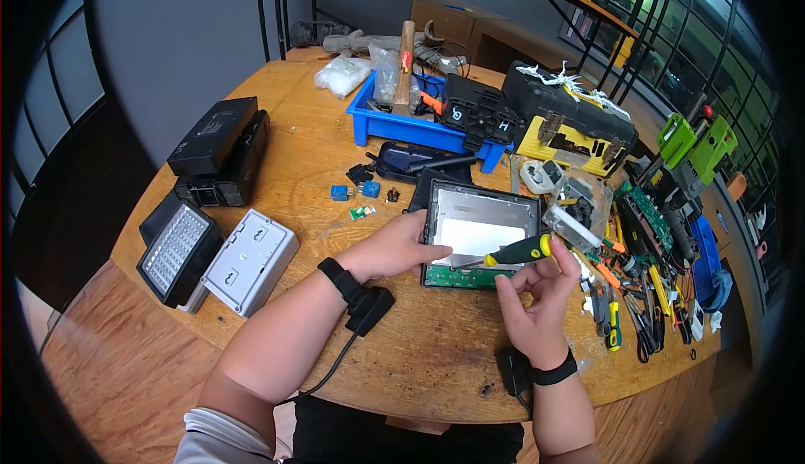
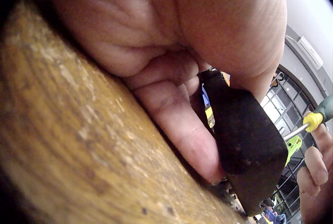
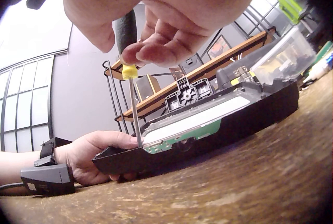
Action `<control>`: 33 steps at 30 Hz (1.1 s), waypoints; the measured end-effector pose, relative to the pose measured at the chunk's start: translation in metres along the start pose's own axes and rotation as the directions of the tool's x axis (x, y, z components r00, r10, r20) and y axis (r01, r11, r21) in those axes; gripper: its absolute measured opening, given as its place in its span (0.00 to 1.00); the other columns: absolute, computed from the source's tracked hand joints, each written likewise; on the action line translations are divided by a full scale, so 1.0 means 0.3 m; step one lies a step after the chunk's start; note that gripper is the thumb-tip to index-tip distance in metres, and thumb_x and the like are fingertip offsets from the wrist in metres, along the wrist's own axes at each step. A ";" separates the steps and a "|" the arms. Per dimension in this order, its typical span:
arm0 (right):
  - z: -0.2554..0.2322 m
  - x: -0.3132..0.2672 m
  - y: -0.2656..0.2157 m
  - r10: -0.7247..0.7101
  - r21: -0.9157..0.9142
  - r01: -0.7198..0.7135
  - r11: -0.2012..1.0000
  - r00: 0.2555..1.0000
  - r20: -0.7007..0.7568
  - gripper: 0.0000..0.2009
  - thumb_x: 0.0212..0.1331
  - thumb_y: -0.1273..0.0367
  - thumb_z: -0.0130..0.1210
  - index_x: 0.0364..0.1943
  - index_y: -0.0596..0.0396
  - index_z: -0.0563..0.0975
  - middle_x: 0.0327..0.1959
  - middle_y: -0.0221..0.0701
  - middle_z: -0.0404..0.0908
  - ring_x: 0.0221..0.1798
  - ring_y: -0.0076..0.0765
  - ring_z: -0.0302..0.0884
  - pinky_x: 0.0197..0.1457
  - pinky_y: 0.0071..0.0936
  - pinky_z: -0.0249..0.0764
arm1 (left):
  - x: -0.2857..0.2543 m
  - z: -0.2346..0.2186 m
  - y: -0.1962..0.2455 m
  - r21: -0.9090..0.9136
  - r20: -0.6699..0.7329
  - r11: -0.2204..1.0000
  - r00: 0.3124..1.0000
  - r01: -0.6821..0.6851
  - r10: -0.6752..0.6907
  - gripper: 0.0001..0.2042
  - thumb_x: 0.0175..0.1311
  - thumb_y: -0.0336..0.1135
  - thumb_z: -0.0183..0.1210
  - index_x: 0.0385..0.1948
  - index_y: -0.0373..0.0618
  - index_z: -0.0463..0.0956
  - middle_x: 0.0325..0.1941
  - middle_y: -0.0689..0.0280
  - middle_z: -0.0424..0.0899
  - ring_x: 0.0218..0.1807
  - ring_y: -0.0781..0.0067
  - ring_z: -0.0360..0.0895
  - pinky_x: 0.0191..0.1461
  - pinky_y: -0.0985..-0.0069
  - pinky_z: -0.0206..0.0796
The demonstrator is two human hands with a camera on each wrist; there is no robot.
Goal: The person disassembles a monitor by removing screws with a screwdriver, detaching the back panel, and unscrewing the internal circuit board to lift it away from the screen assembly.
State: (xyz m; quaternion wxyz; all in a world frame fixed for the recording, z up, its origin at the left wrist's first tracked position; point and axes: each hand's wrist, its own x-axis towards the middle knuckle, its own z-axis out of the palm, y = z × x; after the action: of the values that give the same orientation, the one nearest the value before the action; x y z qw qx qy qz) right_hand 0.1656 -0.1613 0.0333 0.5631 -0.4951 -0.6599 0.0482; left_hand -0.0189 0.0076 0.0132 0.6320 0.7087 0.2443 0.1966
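Note:
A black open device casing lies on the table, with a silvery metal plate, a white panel and a green circuit board inside. My left hand grips its left side, thumb over the rim and fingers beneath, as the left wrist view shows on the black wall. In my right hand is a screwdriver with a dark green and yellow handle, held between thumb and fingers. Its shaft points down in the right wrist view, the tip at the board's corner close to my left thumb.
Behind the casing stand a blue tray with a hammer and a black-yellow toolbox. Several hand tools crowd the right. A white box, an LED lamp and black units sit left. Small blue parts lie mid-table.

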 end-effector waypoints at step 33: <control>-0.004 0.000 -0.002 -0.007 0.001 0.007 1.000 1.000 0.013 0.39 0.57 0.84 0.64 0.69 0.55 0.54 0.39 0.32 0.71 0.27 0.20 0.72 0.29 0.16 0.66 | 0.000 0.000 0.001 0.026 -0.010 0.999 1.000 0.028 -0.027 0.24 0.68 0.36 0.66 0.60 0.35 0.68 0.43 0.65 0.83 0.38 0.80 0.80 0.32 0.80 0.76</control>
State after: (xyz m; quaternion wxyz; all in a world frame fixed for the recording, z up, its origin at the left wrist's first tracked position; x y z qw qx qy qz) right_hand 0.1662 -0.1620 0.0340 0.5593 -0.4920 -0.6653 0.0498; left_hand -0.0189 0.0076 0.0136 0.6241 0.7126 0.2596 0.1880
